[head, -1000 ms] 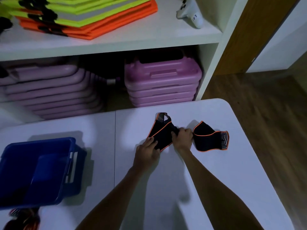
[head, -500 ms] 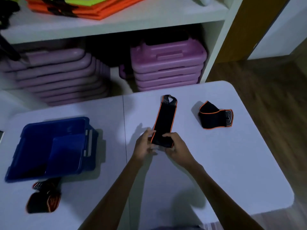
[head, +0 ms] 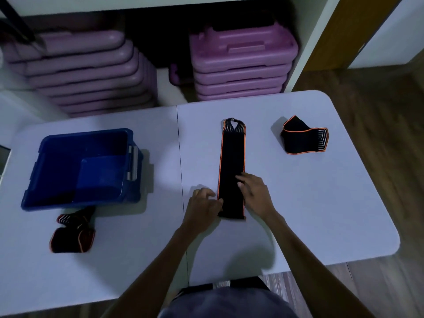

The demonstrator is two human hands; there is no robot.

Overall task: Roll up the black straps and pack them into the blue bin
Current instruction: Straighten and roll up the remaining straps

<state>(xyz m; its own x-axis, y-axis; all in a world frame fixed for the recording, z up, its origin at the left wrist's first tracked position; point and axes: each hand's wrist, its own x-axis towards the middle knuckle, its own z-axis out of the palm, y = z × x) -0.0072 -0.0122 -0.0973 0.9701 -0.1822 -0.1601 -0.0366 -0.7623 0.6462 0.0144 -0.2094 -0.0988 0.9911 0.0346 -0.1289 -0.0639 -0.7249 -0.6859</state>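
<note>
Blue bin [head: 31, 191] at left, a bunched strap [head: 72, 236] just in front of it. Centre: flat strap [head: 231, 166] lies lengthwise on the table [head: 325, 203]. The left hand [head: 203, 206], fingers bent, meets its near left edge (grip unclear), and the right hand [head: 255, 191] rests nearly straight fingers on it. Right: folded strap [head: 302, 141]. Probably light, limp elastic; best rolled from the near end. No legible writing.

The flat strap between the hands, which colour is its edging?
Orange piping on the black strap, seen best in the head view.
</note>
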